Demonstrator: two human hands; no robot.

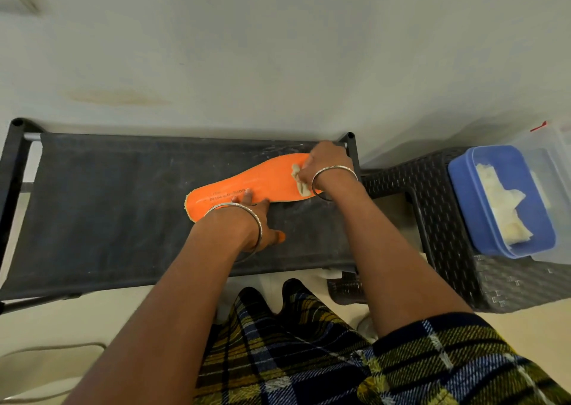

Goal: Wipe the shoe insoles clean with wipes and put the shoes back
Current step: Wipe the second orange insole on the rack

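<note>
An orange shoe insole (262, 179) lies flat on the dark fabric top of a shoe rack (108, 207), toe end to the right. My left hand (251, 216) presses its heel end down with straight fingers, thumb lying on the fabric. My right hand (324, 165) grips a crumpled, soiled wipe (299, 179) against the toe end of the insole. No shoes are in view.
A dark woven plastic stool (432, 207) stands right of the rack. On it sits a blue box (463, 185) holding more wipes (506, 200), beside a clear container (553, 145). A pale wall rises behind the rack. A cable (46, 350) lies on the floor at lower left.
</note>
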